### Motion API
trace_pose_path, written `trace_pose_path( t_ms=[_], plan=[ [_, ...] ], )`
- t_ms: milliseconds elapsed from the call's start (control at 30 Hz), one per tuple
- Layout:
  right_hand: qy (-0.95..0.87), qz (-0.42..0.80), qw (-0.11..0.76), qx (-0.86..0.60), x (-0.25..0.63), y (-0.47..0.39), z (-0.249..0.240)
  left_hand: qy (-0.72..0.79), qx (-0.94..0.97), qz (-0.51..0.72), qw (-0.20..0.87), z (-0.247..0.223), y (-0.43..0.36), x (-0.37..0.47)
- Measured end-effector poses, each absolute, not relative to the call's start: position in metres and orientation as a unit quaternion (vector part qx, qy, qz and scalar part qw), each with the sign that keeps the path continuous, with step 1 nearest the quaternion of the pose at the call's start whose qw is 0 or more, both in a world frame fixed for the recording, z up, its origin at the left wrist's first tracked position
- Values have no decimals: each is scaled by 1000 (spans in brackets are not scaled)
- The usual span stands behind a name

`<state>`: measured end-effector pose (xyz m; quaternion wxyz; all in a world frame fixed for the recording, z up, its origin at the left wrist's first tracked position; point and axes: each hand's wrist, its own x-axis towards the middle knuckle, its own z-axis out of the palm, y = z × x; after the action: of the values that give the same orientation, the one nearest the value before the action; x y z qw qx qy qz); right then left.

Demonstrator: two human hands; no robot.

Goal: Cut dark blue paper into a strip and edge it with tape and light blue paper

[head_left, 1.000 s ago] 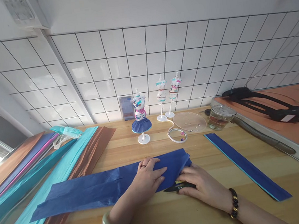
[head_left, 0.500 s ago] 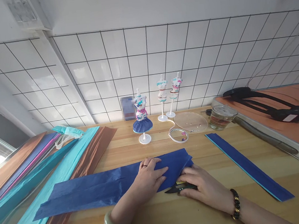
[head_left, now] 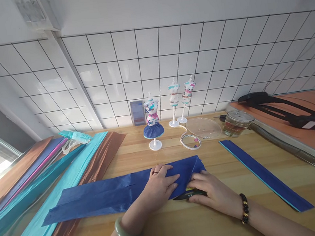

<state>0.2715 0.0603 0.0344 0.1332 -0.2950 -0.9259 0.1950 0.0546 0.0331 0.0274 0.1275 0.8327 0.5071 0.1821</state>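
The fingers of your left hand (head_left: 160,184) lay spread on the blue paper (head_left: 98,197). Your right hand (head_left: 210,190) had the snips (head_left: 183,196) between thumb and fingers, beside the paper's right end, where the fold reached higher than before. The paper lay well in from the bench's (head_left: 135,156) back edge.

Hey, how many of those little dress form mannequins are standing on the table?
3. One wearing a blue skirt stands in front of the phone-like panel; the other two, without skirts, stand side by side farther back, right of it.
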Motion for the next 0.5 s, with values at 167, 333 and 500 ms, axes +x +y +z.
trace_pose_path(
  t_ms=[167, 333, 500],
  plan=[
    [-924, 196, 143, -296, 272, 60, 32, 508, 832, 183, 128, 28, 33, 54],
    [-922, 212, 149, -287, 272, 59, 32, 508, 832, 182, 129, 28, 33, 54],
    [-921, 219, 156, -283, 272, 59, 33, 511, 830, 180, 131, 27, 33, 54]
  ],
)
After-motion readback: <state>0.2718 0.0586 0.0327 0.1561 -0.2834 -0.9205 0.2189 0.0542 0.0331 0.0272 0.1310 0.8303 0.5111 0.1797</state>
